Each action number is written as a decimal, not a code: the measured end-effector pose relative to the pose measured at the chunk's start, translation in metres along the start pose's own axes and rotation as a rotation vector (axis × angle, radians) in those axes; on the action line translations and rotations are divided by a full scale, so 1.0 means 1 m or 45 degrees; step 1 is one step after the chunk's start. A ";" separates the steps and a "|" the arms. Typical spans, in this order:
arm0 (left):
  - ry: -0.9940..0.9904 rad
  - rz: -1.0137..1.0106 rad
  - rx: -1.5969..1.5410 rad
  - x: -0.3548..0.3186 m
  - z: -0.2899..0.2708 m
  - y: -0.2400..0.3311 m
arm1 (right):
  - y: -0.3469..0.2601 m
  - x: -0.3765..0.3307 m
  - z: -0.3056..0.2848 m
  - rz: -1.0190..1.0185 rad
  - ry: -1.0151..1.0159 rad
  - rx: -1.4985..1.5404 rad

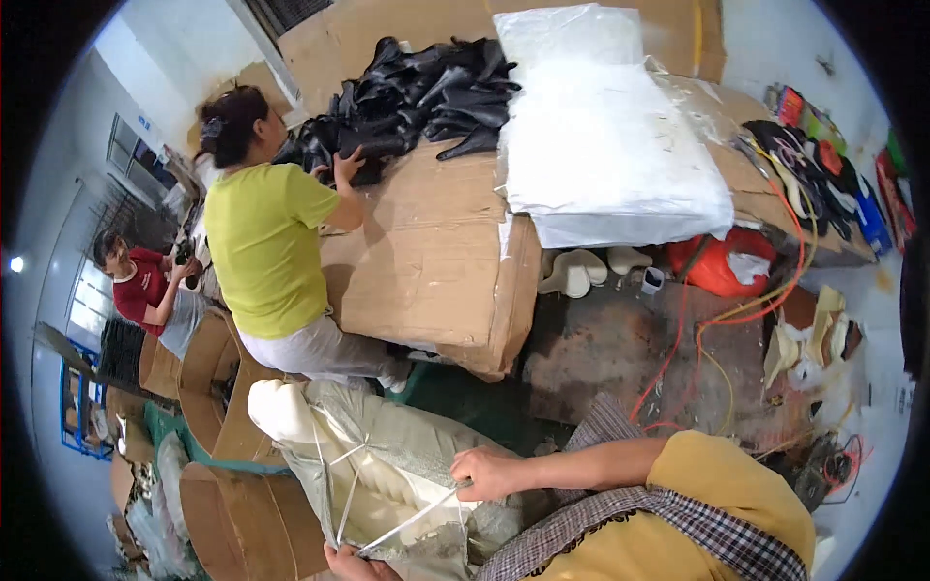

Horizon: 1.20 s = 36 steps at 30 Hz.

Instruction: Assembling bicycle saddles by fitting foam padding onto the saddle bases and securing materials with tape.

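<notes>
at seven o'clock the sack (412, 421) is grey-green, its strings (417, 517) white and the forms (276, 407) in it creamy white. the sleeve (712, 465) at four is mustard yellow, the cloth strap (727, 537) nearer five checked dark and pale. the shirt (262, 252) at nine is lime yellow, the bag (712, 266) at three orange-red, the sheeting (610, 145) past one white.

Narrow gaps into the grey sack (412, 421), white straps (411, 521) in the way.

Our right forearm (572, 467) reaches in from the right, bare and nearly level, ending in a right hand (481, 473) with fingers curled tight. Our left hand (360, 565) sits lower, fingers bent, partly cut off by the bottom edge.
</notes>
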<state>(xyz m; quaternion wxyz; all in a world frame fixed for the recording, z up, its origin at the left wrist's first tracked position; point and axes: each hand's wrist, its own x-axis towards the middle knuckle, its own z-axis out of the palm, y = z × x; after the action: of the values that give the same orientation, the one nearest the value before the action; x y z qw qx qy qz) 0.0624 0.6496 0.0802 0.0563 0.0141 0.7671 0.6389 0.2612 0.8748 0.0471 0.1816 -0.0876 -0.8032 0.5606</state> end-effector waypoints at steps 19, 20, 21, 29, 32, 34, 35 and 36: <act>0.420 -0.228 0.321 -0.061 0.197 0.072 | 0.038 0.122 -0.235 -0.589 -0.819 0.393; 0.335 -0.318 -0.090 -0.065 0.216 0.062 | 0.041 0.121 -0.242 -0.612 -0.750 0.295; 0.163 -0.331 -0.250 -0.074 0.249 0.095 | 0.038 0.127 -0.251 -0.633 -0.672 0.198; 0.747 -0.099 -0.040 -0.126 0.250 0.038 | 0.082 0.164 -0.271 -0.077 -0.620 0.025; 0.588 -0.525 -0.206 -0.148 0.246 0.033 | 0.061 0.168 -0.280 -0.278 -0.564 -0.175; 0.657 -0.419 0.041 -0.140 0.232 0.001 | 0.065 0.165 -0.252 -0.190 -0.669 -0.092; 0.690 -0.426 0.034 -0.139 0.238 -0.014 | 0.071 0.163 -0.247 -0.086 -0.723 -0.043; 0.751 -0.432 0.271 -0.135 0.241 -0.025 | 0.072 0.163 -0.244 -0.099 -0.762 -0.012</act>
<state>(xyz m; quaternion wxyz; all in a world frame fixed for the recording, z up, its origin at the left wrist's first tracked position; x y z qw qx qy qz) 0.2232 0.8683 0.0226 -0.0643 -0.2928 0.8040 0.5136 0.2019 1.1682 0.0859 -0.0422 0.1113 -0.8264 0.5503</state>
